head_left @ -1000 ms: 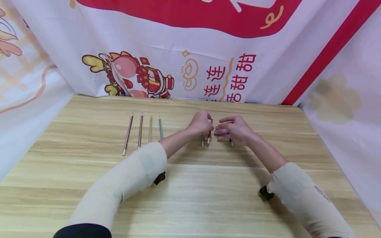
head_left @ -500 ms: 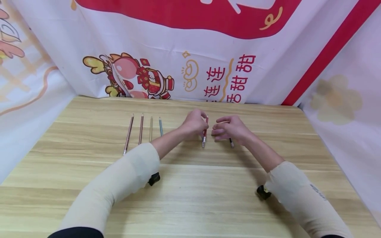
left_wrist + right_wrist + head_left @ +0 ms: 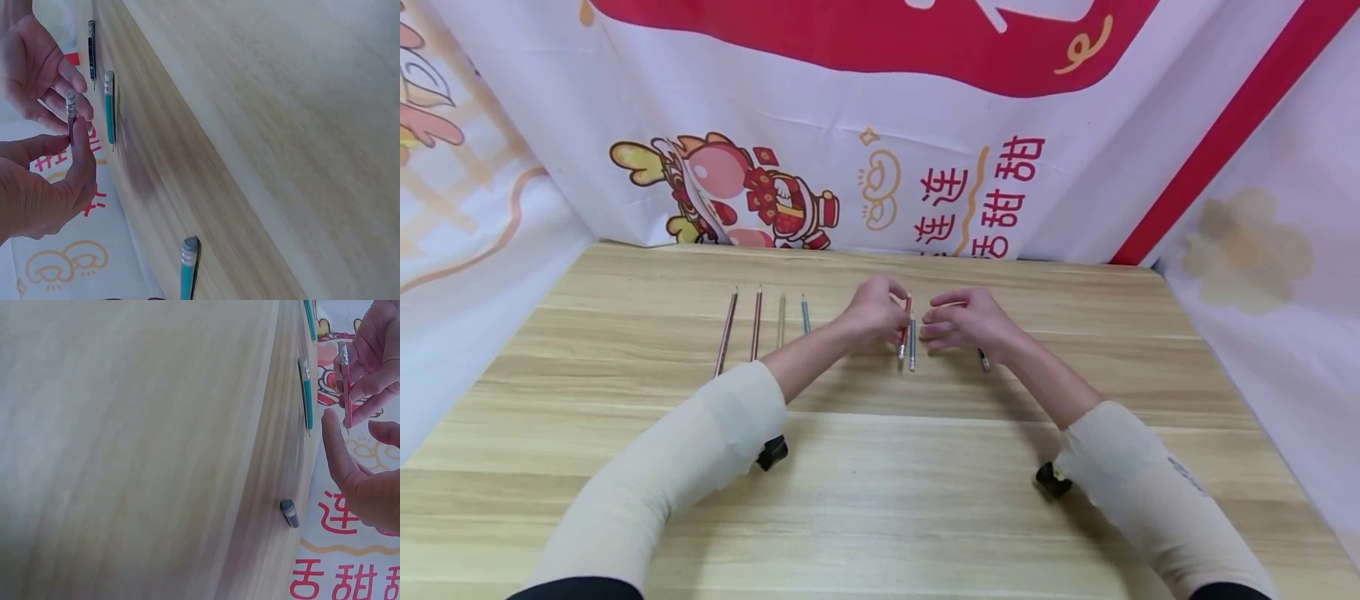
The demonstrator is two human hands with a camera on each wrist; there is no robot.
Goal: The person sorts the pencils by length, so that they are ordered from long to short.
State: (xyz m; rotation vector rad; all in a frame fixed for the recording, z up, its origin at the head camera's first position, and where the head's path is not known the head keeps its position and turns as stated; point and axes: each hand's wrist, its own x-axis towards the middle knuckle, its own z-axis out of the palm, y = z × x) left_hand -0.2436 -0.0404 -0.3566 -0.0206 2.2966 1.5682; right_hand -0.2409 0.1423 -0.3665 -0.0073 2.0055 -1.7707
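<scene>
My left hand (image 3: 877,313) pinches a red pencil (image 3: 347,387) between thumb and fingers, its white eraser end toward me. Under or just right of it, a blue-green pencil (image 3: 912,345) lies on the table. The right hand (image 3: 967,320) hovers to the right, fingers spread and holding nothing. A black pencil (image 3: 92,53) lies below the right hand, mostly covered by it in the head view, where only its eraser end shows.
Left of the hands lie a dark red pencil (image 3: 726,332), a brown-red pencil (image 3: 756,323), a natural-wood pencil (image 3: 782,319) and a blue pencil (image 3: 806,314), roughly parallel. A printed cloth (image 3: 820,108) hangs behind the wooden table (image 3: 880,500).
The left hand has moved left with the red pencil, passing over the blue-green pencil, which now shows on its right. The right hand has shifted slightly left, still holding nothing.
</scene>
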